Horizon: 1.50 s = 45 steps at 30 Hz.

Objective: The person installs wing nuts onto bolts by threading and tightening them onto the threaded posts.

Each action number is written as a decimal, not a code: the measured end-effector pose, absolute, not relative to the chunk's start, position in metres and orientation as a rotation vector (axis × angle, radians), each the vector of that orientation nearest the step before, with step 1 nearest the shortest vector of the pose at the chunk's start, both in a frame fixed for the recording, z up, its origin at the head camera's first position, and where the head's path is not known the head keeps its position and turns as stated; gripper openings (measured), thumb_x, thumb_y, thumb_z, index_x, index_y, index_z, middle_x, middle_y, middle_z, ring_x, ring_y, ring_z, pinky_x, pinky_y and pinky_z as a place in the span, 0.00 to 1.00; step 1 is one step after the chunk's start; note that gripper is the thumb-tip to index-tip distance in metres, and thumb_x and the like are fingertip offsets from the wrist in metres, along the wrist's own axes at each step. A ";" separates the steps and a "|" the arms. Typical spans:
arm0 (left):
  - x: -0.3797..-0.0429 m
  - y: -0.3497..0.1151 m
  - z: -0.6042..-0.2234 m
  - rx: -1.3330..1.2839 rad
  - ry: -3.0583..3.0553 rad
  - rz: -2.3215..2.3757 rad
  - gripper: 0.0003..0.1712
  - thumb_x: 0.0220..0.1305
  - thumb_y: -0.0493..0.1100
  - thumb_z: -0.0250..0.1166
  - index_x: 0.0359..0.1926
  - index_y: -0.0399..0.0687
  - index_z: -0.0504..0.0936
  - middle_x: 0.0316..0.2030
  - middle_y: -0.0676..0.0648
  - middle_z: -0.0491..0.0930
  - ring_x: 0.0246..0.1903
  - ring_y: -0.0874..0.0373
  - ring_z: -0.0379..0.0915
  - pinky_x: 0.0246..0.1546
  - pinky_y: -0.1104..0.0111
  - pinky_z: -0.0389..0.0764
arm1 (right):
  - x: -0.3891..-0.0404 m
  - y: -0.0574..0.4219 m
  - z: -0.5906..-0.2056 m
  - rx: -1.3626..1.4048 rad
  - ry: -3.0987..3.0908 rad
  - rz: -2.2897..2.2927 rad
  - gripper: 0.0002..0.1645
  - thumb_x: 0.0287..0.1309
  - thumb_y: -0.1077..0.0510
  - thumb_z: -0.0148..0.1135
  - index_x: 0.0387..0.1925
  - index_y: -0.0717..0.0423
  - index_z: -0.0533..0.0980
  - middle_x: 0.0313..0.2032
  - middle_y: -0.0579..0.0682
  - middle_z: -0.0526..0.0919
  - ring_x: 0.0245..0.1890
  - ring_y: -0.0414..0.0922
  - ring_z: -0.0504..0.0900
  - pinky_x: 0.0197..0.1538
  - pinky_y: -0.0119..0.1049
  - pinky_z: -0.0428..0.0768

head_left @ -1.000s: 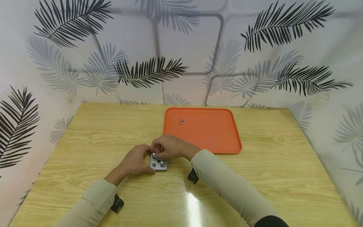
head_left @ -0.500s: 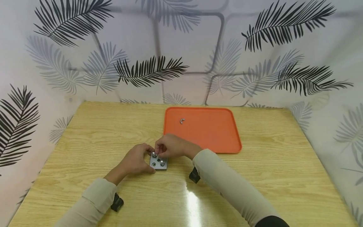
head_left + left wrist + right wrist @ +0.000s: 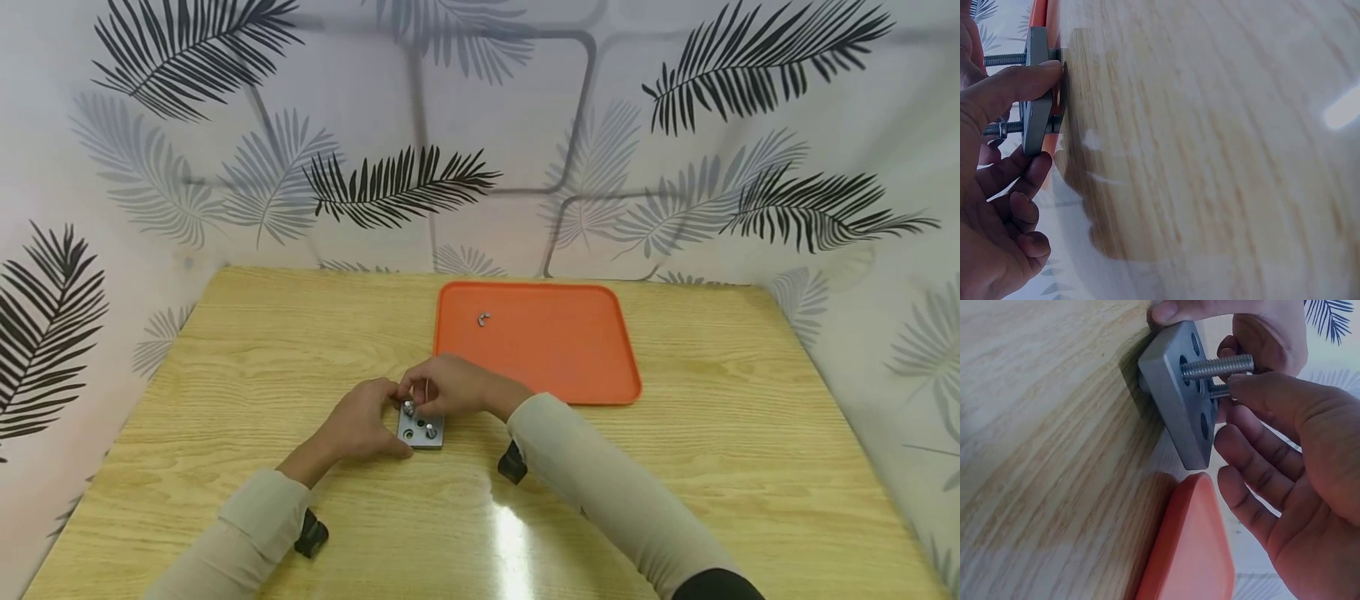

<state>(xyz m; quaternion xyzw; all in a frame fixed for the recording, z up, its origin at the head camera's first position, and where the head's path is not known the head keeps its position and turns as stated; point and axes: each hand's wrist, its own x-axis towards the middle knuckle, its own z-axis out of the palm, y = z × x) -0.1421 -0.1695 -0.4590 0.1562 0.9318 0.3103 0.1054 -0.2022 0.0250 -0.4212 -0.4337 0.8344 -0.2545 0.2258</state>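
Observation:
A thick grey metal plate (image 3: 421, 440) with several holes is held slightly off the table by my left hand (image 3: 363, 423). The left thumb presses its near edge and the fingers support the opposite edge, in the left wrist view. Two threaded bolts stand up through the plate: a bare near bolt (image 3: 1225, 365) and a far bolt (image 3: 1219, 392). A small metal nut (image 3: 1003, 129) sits partway along the far bolt's shaft. My right hand (image 3: 456, 387) pinches at that nut with thumb and forefinger, its other fingers curled loosely. Those fingertips partly cover the nut.
An orange tray (image 3: 555, 354) lies just behind and right of the hands. Inside it, toward the left, is a small grey winged metal piece (image 3: 483, 319). Black wrist devices sit under both sleeves, one (image 3: 311, 533) left and one (image 3: 513, 463) right. Behind the wooden table hangs a leaf-patterned backdrop.
The right fingers drew slightly right off the far bolt, then came back to it. The left hand and the plate stayed in place.

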 end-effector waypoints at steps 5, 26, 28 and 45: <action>-0.143 -0.169 -0.460 0.454 2.734 0.928 0.40 0.36 0.47 0.84 0.53 0.39 0.81 0.47 0.45 0.82 0.53 0.48 0.76 0.58 0.50 0.76 | -0.203 0.024 -0.424 -1.191 2.365 -0.679 0.09 0.62 0.61 0.64 0.44 0.55 0.82 0.36 0.48 0.86 0.36 0.38 0.81 0.41 0.25 0.77; -0.141 -0.169 -0.458 0.450 2.726 0.942 0.39 0.35 0.46 0.84 0.52 0.38 0.81 0.47 0.44 0.82 0.52 0.48 0.76 0.56 0.50 0.77 | -0.203 0.025 -0.427 -1.168 2.258 -0.847 0.12 0.63 0.65 0.61 0.47 0.58 0.82 0.37 0.52 0.86 0.34 0.35 0.79 0.39 0.22 0.77; -0.141 -0.169 -0.457 0.453 2.727 0.947 0.39 0.35 0.46 0.84 0.52 0.38 0.81 0.47 0.45 0.82 0.52 0.48 0.76 0.56 0.50 0.77 | -0.203 0.023 -0.426 -1.172 2.259 -0.830 0.12 0.62 0.65 0.62 0.47 0.58 0.81 0.37 0.52 0.86 0.34 0.35 0.78 0.40 0.22 0.76; -0.141 -0.168 -0.454 0.433 2.712 0.956 0.40 0.36 0.45 0.83 0.53 0.36 0.80 0.47 0.43 0.82 0.53 0.46 0.76 0.58 0.49 0.76 | -0.202 0.023 -0.425 -1.154 2.336 -0.706 0.04 0.62 0.61 0.65 0.38 0.57 0.82 0.35 0.50 0.87 0.34 0.37 0.81 0.39 0.23 0.78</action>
